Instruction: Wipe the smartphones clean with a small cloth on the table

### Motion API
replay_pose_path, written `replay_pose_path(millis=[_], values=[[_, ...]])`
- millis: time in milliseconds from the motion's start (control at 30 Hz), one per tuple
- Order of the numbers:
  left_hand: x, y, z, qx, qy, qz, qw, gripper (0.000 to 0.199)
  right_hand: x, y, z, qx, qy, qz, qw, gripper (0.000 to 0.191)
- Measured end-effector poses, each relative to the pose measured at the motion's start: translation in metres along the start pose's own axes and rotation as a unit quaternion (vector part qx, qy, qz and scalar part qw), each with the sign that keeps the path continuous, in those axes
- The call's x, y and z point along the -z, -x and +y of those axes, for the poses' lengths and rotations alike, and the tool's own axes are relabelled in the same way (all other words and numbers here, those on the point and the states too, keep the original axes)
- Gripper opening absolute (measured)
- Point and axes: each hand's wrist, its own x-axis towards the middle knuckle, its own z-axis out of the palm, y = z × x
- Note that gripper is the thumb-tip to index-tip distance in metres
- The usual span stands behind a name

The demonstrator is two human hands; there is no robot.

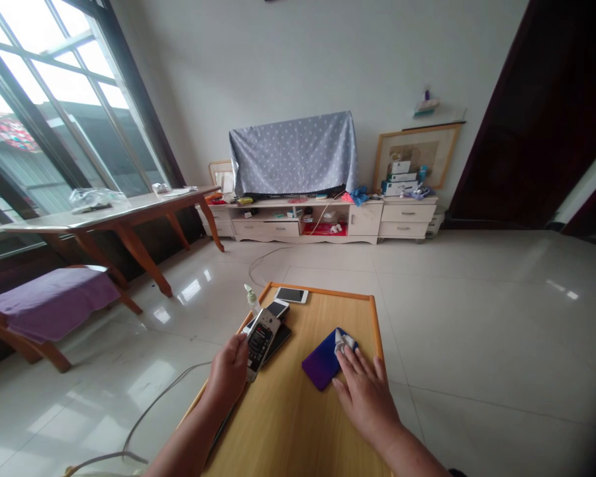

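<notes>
My left hand (230,368) is closed around the edge of a phone (263,341) with its back off, so the black battery shows. The phone is held tilted over the left side of the small wooden table (298,424). My right hand (366,396) lies with fingers stretched out, its fingertips touching a crumpled grey-white cloth (344,340). Under the cloth is a shiny blue-purple phone or phone back (322,368), flat on the wood. Beyond my left hand are a dark phone (279,342), a white phone (279,307) and another white-framed phone (293,295).
A pump bottle (251,299) stands at the table's left edge. Along the far wall runs a low cabinet (365,220) bearing a cloth-covered screen (293,156). To the left are a dining table (144,204) and a chair with a purple cover (54,298). A cable (153,404) crosses the tiled floor.
</notes>
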Motion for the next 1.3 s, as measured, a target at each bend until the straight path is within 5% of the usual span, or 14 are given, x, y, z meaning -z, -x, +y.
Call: replay_pose_path(millis=[200,467,833,1300], values=[[-0.018,-0.051,0.041,-0.086,-0.143,-0.005,0.986,0.036,0.000,0.001,-0.001,0.003,-0.010,0.010,1.000,0.056],[-0.079,-0.117,0.092,-0.188,-0.284,-0.054,0.939,0.035,-0.006,-0.003,0.005,0.001,-0.040,-0.002,0.999,0.057],[-0.133,-0.143,0.089,-0.247,-0.366,-0.110,0.890,0.047,-0.005,-0.013,0.013,0.002,-0.052,-0.027,0.998,0.062],[-0.143,-0.143,0.074,-0.253,-0.385,-0.133,0.878,0.046,-0.007,-0.015,0.013,0.007,-0.031,-0.014,0.999,0.060]])
